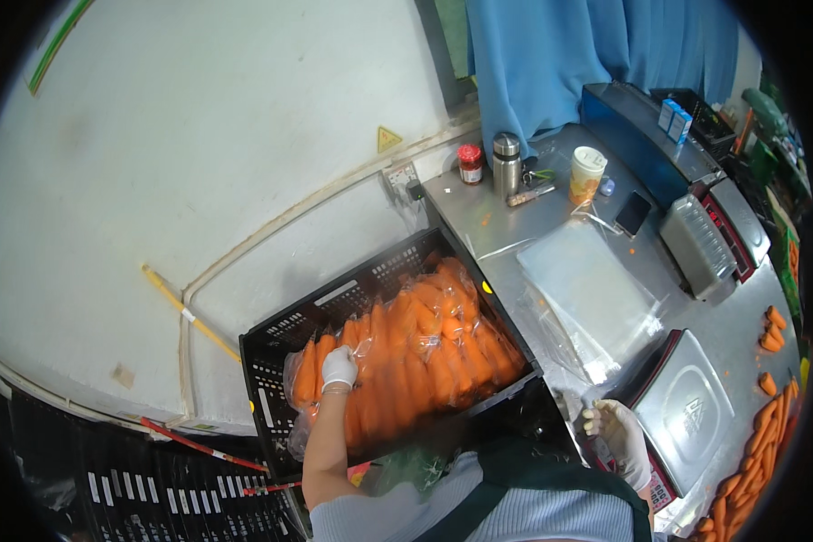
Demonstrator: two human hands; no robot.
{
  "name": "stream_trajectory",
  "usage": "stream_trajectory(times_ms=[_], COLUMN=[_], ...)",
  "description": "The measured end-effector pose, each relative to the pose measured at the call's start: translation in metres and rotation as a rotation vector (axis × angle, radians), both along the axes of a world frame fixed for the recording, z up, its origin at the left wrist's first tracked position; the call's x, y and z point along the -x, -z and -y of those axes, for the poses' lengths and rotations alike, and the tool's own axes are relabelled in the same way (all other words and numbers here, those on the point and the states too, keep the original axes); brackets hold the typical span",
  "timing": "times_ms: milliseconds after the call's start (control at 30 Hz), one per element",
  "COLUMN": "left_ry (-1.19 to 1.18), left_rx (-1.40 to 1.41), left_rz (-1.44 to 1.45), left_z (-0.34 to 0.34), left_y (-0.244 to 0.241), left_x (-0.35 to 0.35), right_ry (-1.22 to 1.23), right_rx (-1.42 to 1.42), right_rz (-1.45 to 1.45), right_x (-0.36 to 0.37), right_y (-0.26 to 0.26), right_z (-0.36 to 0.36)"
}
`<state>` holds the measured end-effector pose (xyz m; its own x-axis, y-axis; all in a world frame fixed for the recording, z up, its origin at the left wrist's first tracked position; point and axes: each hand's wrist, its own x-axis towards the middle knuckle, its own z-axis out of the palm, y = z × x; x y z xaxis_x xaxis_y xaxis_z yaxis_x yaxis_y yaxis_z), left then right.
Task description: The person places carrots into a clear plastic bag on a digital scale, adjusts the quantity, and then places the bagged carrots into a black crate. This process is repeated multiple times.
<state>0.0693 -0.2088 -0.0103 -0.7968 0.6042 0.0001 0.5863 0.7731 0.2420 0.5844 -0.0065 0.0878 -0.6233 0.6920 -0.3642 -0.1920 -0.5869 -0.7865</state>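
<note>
My left hand (339, 368), in a white glove, rests on bagged carrots (406, 339) at the left part of a black plastic crate (389, 266); whether its fingers grip the plastic cannot be told. Clear bags of carrots lie side by side in the crate. My right hand (615, 433), also gloved, hovers by the near left edge of a steel-topped weighing scale (688, 413), fingers curled and apart, with nothing seen in it. A stack of clear plastic bags (589, 291) lies on the steel table (745, 339) beyond that hand.
Loose carrots (752, 474) line the table's right side. Farther back stand a second scale (738, 230) with a clear tray, a phone (633, 213), a paper cup (586, 176), a steel flask (507, 166) and a red-lidded jar (470, 164). Black crates (169, 494) are at lower left.
</note>
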Motion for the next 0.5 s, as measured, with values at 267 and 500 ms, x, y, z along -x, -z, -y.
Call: stream_trajectory(times_ms=[267, 500], left_ry=[0.334, 0.365], left_rx=[-0.136, 0.271], left_rz=[-0.054, 0.317], left_z=[-0.067, -0.115], left_y=[-0.03, -0.03], left_x=[-0.053, -0.06], right_ry=[0.056, 0.07], right_rx=[0.005, 0.002], right_rz=[-0.037, -0.055], right_x=[-0.016, -0.027], right_y=[0.005, 0.006], right_z=[0.0, -0.002])
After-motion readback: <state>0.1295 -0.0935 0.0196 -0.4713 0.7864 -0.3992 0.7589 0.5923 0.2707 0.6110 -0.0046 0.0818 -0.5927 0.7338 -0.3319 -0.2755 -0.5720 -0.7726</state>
